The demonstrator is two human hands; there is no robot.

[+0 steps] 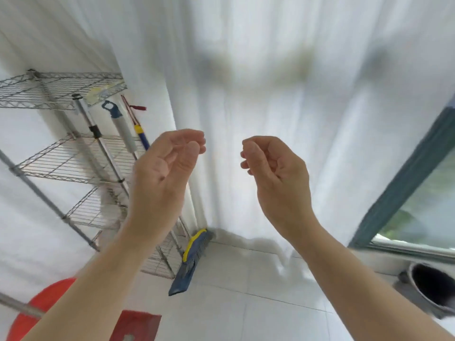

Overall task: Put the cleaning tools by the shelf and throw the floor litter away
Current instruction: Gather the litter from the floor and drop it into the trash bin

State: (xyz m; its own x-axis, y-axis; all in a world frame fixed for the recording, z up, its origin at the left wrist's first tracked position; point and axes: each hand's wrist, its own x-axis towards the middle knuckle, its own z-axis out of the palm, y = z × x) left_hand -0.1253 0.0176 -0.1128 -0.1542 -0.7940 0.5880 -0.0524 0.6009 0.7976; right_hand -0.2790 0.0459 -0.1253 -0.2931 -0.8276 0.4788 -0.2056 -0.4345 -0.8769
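A white curtain [270, 94] fills most of the view, hanging down to a pale tiled floor [246, 279]. At the left a wire shelf [61, 89] stands against the wall, and the cleaning tools are seen gathered beside it: a broom [194, 252] with a blue and yellow head rests on the floor at the foot of the shelf, with its handle running up along the frame, and two further handles, one grey with a blue hanging loop [112, 109] and one metal pole [85, 114], lean against the upper tiers. That part of the task can be judged largely done.

At the lower left a red dustpan [138, 326] and a round red object [49, 299] are seen in front of the shelf; what the round thing is cannot be told. At the lower right a dark-lined bin [433, 289] stands under the window [418, 205].

No litter is seen on the visible tiles, though much of the floor is hidden by the arms. Whether the litter has been thrown away cannot be told.

The left hand [167, 168] and the right hand [275, 168] are raised between the shelf and the window, well apart. On each the fingers are loosely curled toward the thumb, and nothing is held.
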